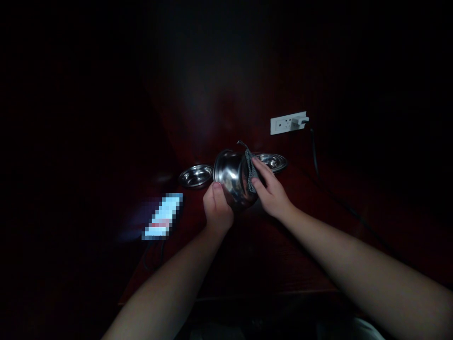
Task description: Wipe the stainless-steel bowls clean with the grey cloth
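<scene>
A shiny steel bowl (pixel 231 177) is tipped on its side above the dark red table. My left hand (pixel 217 208) grips its rim at the lower left, thumb on the outside. On the right, my right hand (pixel 271 191) presses a grey patterned cloth (pixel 249 172) against the bowl's base, with the fingers bent over the cloth. Behind the bowl to the left lies a shallow steel dish (pixel 196 176). More steel dishes (pixel 278 163), seemingly stacked, sit behind my right hand and are partly hidden by it.
A lit phone (pixel 163 216), blurred out, lies at the left of the table (pixel 269 264), with a thin cable below it. On the back wall is a white socket (pixel 288 123) with a plugged-in charger, whose dark cord (pixel 314 156) runs down to the right. The surroundings are very dark.
</scene>
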Demonstrator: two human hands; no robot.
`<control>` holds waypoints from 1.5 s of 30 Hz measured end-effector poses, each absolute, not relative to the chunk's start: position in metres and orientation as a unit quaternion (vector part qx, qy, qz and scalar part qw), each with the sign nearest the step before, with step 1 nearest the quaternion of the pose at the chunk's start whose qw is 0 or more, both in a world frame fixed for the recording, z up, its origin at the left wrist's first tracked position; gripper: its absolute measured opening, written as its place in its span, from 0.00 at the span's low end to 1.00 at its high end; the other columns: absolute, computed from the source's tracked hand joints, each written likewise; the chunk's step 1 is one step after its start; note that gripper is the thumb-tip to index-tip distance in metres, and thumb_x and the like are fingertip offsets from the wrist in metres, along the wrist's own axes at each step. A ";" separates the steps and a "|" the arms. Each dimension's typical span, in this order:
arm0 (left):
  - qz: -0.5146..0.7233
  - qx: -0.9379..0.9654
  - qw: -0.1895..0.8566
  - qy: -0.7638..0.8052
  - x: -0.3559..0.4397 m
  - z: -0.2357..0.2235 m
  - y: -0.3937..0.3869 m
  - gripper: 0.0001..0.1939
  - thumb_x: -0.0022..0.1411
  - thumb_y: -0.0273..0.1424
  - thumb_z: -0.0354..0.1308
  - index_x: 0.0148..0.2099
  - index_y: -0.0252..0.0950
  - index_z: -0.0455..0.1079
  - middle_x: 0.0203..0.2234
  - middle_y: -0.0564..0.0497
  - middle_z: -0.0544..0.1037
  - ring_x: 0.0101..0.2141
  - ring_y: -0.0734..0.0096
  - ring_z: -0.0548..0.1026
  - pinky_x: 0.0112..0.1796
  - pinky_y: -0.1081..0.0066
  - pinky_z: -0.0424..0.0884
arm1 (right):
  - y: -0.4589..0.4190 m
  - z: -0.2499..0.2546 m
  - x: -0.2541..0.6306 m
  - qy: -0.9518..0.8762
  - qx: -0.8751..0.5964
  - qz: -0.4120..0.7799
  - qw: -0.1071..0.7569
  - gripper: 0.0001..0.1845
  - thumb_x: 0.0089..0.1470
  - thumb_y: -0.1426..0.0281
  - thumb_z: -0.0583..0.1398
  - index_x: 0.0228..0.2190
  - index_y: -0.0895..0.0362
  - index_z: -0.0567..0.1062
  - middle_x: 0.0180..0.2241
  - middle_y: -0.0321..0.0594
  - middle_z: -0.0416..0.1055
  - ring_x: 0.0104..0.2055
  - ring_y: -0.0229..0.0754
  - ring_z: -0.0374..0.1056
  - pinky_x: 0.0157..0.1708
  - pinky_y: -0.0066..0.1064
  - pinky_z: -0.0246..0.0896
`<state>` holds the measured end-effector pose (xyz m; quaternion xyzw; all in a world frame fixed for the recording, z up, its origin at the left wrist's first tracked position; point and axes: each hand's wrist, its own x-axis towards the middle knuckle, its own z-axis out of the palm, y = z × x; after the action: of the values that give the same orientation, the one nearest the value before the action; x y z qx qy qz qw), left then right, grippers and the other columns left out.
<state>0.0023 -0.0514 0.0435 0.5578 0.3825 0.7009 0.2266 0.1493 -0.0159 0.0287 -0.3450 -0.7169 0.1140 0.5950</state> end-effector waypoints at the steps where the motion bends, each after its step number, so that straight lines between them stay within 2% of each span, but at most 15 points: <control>1: 0.698 0.562 0.228 0.380 0.002 0.043 -0.052 0.21 0.64 0.42 0.41 0.29 0.35 0.65 0.23 0.52 0.72 0.24 0.74 0.69 0.26 0.74 0.65 | -0.015 0.028 0.149 -0.713 -0.347 0.125 0.596 0.28 0.58 0.62 0.51 0.58 0.53 0.57 0.61 0.42 0.53 0.63 0.43 0.47 0.62 0.44 0.41; 7: 0.679 0.601 0.231 0.353 0.003 0.039 -0.054 0.20 0.65 0.40 0.41 0.31 0.34 0.67 0.23 0.52 0.73 0.25 0.73 0.70 0.27 0.73 0.65 | -0.012 0.024 0.147 -0.678 -0.362 0.216 0.603 0.29 0.58 0.59 0.50 0.58 0.55 0.56 0.60 0.44 0.55 0.62 0.45 0.50 0.61 0.44 0.43; 13: 0.679 0.616 0.230 0.327 0.003 0.039 -0.053 0.20 0.65 0.39 0.40 0.32 0.35 0.68 0.25 0.51 0.75 0.26 0.72 0.71 0.27 0.73 0.66 | -0.006 0.022 0.146 -0.614 -0.392 0.301 0.615 0.26 0.55 0.56 0.52 0.52 0.54 0.64 0.52 0.43 0.66 0.55 0.46 0.60 0.57 0.43 0.50; 20: 0.617 0.697 0.190 0.312 -0.004 0.038 -0.054 0.20 0.66 0.38 0.39 0.33 0.34 0.68 0.24 0.51 0.72 0.25 0.72 0.69 0.28 0.72 0.65 | -0.004 0.023 0.144 -0.549 -0.391 0.350 0.651 0.21 0.54 0.55 0.52 0.44 0.52 0.70 0.45 0.40 0.71 0.50 0.45 0.64 0.53 0.42 0.55; 24: 0.600 0.717 0.173 0.309 -0.006 0.038 -0.053 0.19 0.66 0.37 0.39 0.32 0.35 0.67 0.22 0.51 0.70 0.25 0.72 0.68 0.27 0.72 0.64 | -0.005 0.027 0.145 -0.526 -0.403 0.344 0.665 0.21 0.53 0.54 0.52 0.42 0.54 0.71 0.44 0.40 0.72 0.50 0.46 0.64 0.54 0.43 0.53; 34: 0.575 0.732 0.186 0.315 -0.005 0.037 -0.054 0.19 0.65 0.39 0.40 0.29 0.35 0.65 0.21 0.51 0.68 0.23 0.72 0.65 0.26 0.72 0.61 | -0.005 0.028 0.149 -0.521 -0.437 0.287 0.675 0.25 0.54 0.51 0.49 0.46 0.53 0.68 0.44 0.42 0.70 0.49 0.48 0.64 0.53 0.45 0.54; 40: 0.550 0.748 0.204 0.311 -0.006 0.035 -0.054 0.18 0.65 0.37 0.39 0.30 0.35 0.65 0.22 0.51 0.69 0.24 0.73 0.66 0.26 0.73 0.61 | -0.003 0.028 0.150 -0.537 -0.411 0.269 0.686 0.26 0.56 0.50 0.48 0.45 0.53 0.70 0.45 0.41 0.71 0.51 0.47 0.63 0.53 0.44 0.55; 45: 0.568 0.745 0.173 0.302 -0.007 0.035 -0.053 0.17 0.65 0.36 0.41 0.30 0.35 0.65 0.21 0.52 0.69 0.23 0.73 0.65 0.25 0.73 0.60 | -0.008 0.037 0.153 -0.585 -0.375 0.239 0.678 0.25 0.56 0.51 0.47 0.46 0.53 0.69 0.47 0.40 0.70 0.51 0.46 0.63 0.54 0.42 0.54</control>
<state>-0.0072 -0.0533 0.0350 0.7454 0.3025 0.5683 0.1730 0.1530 -0.0084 0.0365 -0.3755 -0.5855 0.2385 0.6778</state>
